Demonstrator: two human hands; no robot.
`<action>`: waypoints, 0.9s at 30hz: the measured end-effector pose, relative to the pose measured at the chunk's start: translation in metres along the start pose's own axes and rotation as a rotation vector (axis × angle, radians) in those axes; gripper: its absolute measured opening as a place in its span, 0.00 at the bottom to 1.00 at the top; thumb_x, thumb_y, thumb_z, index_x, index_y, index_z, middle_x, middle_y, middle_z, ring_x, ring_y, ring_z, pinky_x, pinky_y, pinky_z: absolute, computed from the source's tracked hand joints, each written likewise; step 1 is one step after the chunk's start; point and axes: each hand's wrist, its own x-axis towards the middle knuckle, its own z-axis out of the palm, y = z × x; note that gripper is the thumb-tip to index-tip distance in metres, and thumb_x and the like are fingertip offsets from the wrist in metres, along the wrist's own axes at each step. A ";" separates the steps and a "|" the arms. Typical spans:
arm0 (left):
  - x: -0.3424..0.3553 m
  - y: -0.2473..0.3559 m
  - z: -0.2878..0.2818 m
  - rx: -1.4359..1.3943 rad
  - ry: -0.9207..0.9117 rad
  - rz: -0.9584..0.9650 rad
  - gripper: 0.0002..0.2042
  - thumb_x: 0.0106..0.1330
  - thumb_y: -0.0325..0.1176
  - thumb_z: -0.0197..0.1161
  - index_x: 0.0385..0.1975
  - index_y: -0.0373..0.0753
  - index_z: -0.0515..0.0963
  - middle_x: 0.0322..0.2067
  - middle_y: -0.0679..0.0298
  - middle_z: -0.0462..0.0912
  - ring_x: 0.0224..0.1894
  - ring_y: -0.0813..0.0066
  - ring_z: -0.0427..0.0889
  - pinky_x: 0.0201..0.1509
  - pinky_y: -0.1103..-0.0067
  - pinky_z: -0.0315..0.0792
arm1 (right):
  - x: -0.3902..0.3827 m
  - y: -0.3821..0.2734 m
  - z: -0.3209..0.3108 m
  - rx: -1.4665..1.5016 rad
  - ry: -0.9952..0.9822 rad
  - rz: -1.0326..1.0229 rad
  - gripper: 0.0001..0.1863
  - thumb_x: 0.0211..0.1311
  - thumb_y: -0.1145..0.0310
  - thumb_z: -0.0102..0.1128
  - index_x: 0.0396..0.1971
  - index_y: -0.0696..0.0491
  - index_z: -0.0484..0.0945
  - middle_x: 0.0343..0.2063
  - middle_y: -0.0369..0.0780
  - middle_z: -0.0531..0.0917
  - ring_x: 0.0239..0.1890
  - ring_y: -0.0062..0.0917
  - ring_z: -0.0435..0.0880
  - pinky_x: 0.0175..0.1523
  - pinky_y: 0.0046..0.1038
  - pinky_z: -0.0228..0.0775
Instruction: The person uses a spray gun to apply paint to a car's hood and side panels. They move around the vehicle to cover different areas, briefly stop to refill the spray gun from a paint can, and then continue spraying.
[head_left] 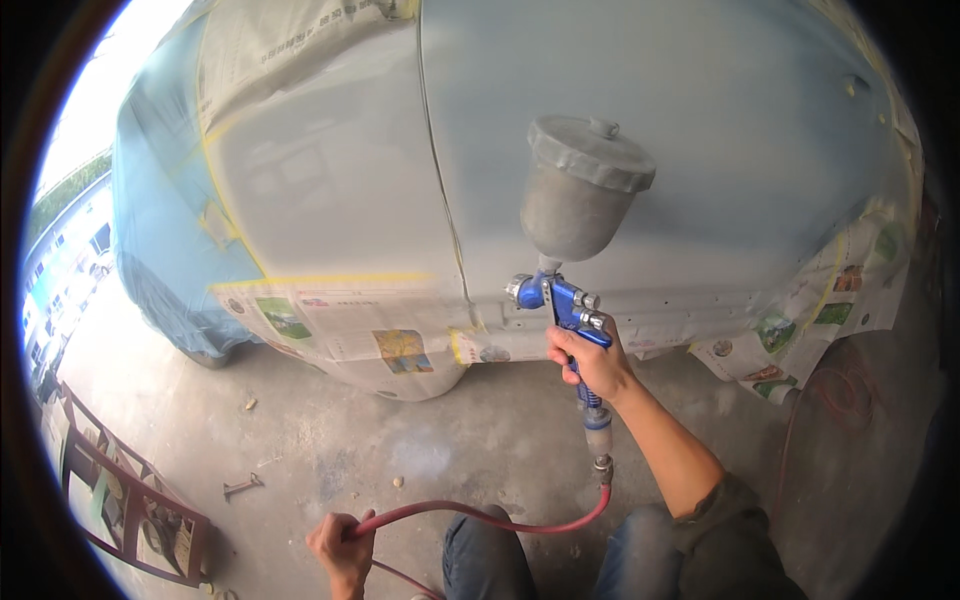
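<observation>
My right hand [592, 362] is wrapped round the grip of a blue spray gun [562, 302], held upright. A grey paint cup [580, 190] with a lid sits on top of the gun, and its nozzle points left. From the fitting under the grip, a red air hose [470, 506] curves down and across to my left hand [342, 545], closed around it. Beyond the gun stands a vehicle body panel [330, 180], coated light grey, with a blue-grey area [690, 110] right of a vertical seam. Whether spray leaves the nozzle I cannot make out.
Printed paper [340, 330] and yellow tape mask the panel's lower edge; blue plastic sheeting [165, 200] covers the left end. A dark red rack [130, 500] with objects stands at lower left. More hose [845, 395] lies coiled on the concrete floor [300, 440] at right.
</observation>
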 end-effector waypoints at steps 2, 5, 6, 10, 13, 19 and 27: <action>-0.005 0.004 0.000 0.012 0.001 -0.002 0.18 0.40 0.31 0.76 0.13 0.40 0.67 0.10 0.61 0.68 0.12 0.66 0.67 0.18 0.75 0.60 | 0.000 -0.004 -0.003 -0.028 -0.020 -0.012 0.09 0.60 0.69 0.57 0.23 0.56 0.71 0.17 0.35 0.72 0.17 0.13 0.68 0.16 0.17 0.58; -0.005 0.008 0.010 -0.019 -0.013 0.023 0.18 0.40 0.31 0.76 0.13 0.40 0.67 0.10 0.61 0.68 0.12 0.65 0.68 0.18 0.75 0.61 | -0.001 -0.008 -0.020 -0.079 0.139 -0.049 0.08 0.60 0.70 0.56 0.24 0.57 0.72 0.17 0.34 0.72 0.18 0.13 0.68 0.16 0.16 0.57; -0.003 0.010 0.014 -0.039 -0.025 0.030 0.18 0.40 0.32 0.76 0.13 0.40 0.67 0.10 0.61 0.68 0.12 0.65 0.68 0.18 0.75 0.61 | -0.004 -0.010 -0.030 -0.084 0.173 -0.054 0.07 0.60 0.70 0.56 0.25 0.57 0.72 0.17 0.34 0.72 0.18 0.13 0.68 0.16 0.16 0.57; 0.004 0.035 0.039 -0.095 -0.091 0.110 0.18 0.39 0.32 0.77 0.14 0.42 0.68 0.09 0.65 0.68 0.11 0.68 0.68 0.17 0.76 0.61 | -0.023 -0.029 -0.085 -0.129 0.281 -0.084 0.07 0.60 0.70 0.56 0.25 0.57 0.72 0.17 0.34 0.71 0.19 0.13 0.68 0.16 0.16 0.57; -0.001 0.067 0.059 -0.159 -0.158 0.131 0.17 0.41 0.32 0.76 0.14 0.40 0.68 0.11 0.61 0.70 0.12 0.64 0.69 0.18 0.75 0.62 | -0.041 -0.033 -0.133 -0.123 0.345 -0.113 0.09 0.60 0.69 0.58 0.24 0.54 0.70 0.17 0.32 0.70 0.18 0.12 0.67 0.16 0.16 0.55; -0.006 0.135 0.103 -0.206 -0.226 0.286 0.17 0.42 0.32 0.75 0.14 0.39 0.68 0.11 0.60 0.71 0.13 0.60 0.70 0.19 0.75 0.64 | -0.091 -0.059 -0.235 -0.159 0.527 -0.122 0.09 0.60 0.68 0.58 0.25 0.55 0.71 0.16 0.32 0.70 0.17 0.12 0.66 0.16 0.17 0.56; -0.002 0.227 0.112 -0.215 -0.537 0.208 0.09 0.52 0.38 0.70 0.20 0.45 0.77 0.17 0.60 0.77 0.20 0.59 0.77 0.24 0.69 0.71 | -0.130 -0.088 -0.344 -0.200 0.706 -0.119 0.08 0.59 0.68 0.57 0.24 0.54 0.72 0.15 0.32 0.71 0.15 0.12 0.66 0.16 0.18 0.57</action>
